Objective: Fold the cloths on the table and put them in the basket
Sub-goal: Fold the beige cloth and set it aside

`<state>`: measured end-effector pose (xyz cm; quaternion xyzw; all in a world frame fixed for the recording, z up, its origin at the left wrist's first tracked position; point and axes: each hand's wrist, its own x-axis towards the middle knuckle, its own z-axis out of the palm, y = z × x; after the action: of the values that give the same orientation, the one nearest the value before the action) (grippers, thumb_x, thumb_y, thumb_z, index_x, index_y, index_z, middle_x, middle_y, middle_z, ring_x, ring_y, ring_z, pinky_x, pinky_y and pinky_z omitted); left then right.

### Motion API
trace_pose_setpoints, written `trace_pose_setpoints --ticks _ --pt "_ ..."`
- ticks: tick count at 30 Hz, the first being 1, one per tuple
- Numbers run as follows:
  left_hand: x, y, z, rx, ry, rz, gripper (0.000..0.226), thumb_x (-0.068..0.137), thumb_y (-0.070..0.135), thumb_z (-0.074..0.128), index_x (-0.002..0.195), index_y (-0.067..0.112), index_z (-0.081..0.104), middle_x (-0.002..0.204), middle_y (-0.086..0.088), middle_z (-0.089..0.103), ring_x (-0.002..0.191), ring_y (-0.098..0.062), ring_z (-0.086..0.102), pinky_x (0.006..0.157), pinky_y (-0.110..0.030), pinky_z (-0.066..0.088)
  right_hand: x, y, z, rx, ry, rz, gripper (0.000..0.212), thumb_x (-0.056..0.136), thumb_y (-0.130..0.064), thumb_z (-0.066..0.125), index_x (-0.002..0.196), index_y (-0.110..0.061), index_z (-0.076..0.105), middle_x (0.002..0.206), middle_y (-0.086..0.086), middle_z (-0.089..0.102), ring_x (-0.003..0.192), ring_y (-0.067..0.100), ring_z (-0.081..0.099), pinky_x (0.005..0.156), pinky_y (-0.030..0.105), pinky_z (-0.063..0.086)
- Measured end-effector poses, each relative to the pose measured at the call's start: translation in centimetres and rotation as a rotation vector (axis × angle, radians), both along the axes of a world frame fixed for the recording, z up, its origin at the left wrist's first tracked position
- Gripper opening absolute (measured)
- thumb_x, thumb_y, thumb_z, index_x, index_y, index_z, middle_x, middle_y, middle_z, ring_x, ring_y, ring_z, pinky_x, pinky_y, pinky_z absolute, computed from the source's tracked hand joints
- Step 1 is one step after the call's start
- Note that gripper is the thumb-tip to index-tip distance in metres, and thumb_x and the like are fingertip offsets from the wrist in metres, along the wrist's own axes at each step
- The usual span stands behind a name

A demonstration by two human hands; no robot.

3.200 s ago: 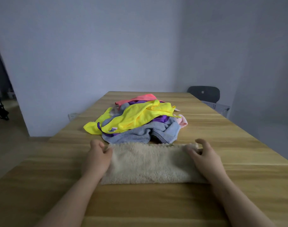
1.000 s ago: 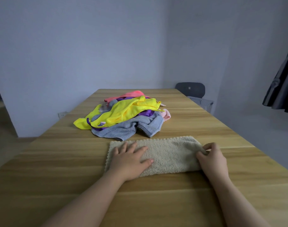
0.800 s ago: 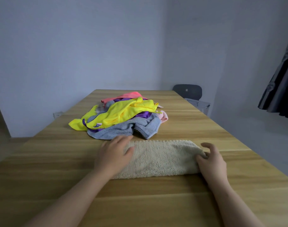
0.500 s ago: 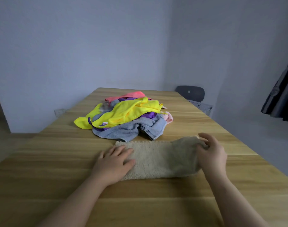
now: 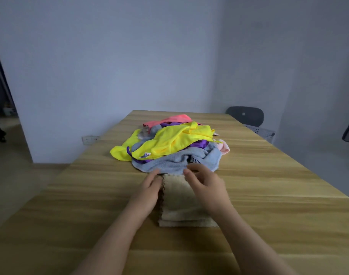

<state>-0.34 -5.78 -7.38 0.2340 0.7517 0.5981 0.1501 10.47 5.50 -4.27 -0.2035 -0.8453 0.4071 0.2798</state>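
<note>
Thickly layered, the fluffy beige terry cloth [image 5: 179,197] is touched by the straight-fingered left hand [image 5: 149,187]. Whether anything is held by the curled right hand [image 5: 207,187] cannot be told.

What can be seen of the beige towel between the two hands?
The beige towel looks soft and fluffy, like terry. It is folded into a compact stack of several layers with a scalloped left edge, and lies flat on the wooden table. Its far end reaches the grey-blue cloth of the pile. The left hand touches its left edge; the right hand lies over its right side.
</note>
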Motion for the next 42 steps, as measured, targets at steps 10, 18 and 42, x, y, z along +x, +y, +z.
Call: trace_pose_setpoints --ticks 10,18,42 --pt "0.6 0.2 0.0 -0.137 0.33 0.115 0.019 0.087 0.018 0.063 0.099 0.032 0.067 0.094 0.023 0.056 0.088 0.003 0.051 0.078 -0.019 0.039 2.7 4.9 -3.8 0.109 -0.203 -0.184 0.025 0.085 -0.032 0.058 0.11 -0.029 0.061 0.106 -0.006 0.065 0.105 0.021 0.056 0.083 0.029 0.042" --pt "0.8 0.5 -0.2 -0.289 0.47 0.027 0.037 0.094 0.016 0.048 0.129 0.028 0.052 0.144 0.01 0.033 0.132 -0.012 0.033 0.103 -0.03 0.031 3.3 2.7 -3.3 0.62 -0.091 -0.263 0.029 0.07 -0.023 0.061 0.099 -0.023 0.07 0.112 -0.003 0.067 0.101 0.028 0.062 0.074 0.04 0.048" --pt "3.1 2.1 -1.5 -0.387 0.521 -0.009 0.032 0.098 0.023 0.04 0.129 0.032 0.047 0.127 0.011 0.056 0.117 -0.013 0.053 0.093 -0.029 0.042 4.9 6.8 -3.7 0.681 -0.555 -0.133 0.074 0.073 -0.073 0.005 0.135 -0.048 0.037 0.152 -0.008 0.029 0.141 0.025 0.022 0.109 0.042 0.018"
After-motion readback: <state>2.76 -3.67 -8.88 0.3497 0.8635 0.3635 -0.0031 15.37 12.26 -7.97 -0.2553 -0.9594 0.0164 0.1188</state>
